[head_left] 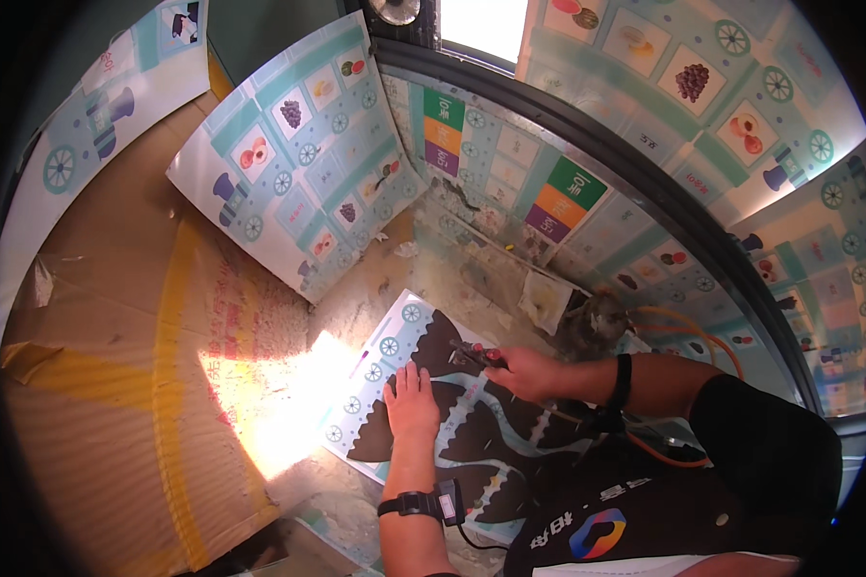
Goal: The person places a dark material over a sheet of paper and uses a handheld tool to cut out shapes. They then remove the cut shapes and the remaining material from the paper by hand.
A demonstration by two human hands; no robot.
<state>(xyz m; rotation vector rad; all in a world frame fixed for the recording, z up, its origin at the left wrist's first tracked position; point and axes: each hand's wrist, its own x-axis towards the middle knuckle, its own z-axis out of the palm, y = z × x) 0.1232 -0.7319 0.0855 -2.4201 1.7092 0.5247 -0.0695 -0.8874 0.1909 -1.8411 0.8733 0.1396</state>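
A printed sheet [364,373], possibly the top of a stack, lies in front of me, with large dark brown wavy-edged shapes and a pale blue border of wheel motifs. My left hand [414,406] rests flat on its left part, fingers stretched out. Wrapped round a dark metal hand tool with red parts [473,356] is my right hand [529,373]. The tool's head lies over a brown shape near the sheet's far edge; whether it touches is unclear. A thin hose [560,413] shows below my right forearm. The sheet's near right part is hidden by my body.
Left stands a large cardboard box [106,288] with yellow tape. Printed fruit-pattern panels [298,144] lean behind it and line the far side [688,87]. A dark curved frame bar [635,154] crosses the right. An orange hose [731,354] loops beside a dusty round object [598,317].
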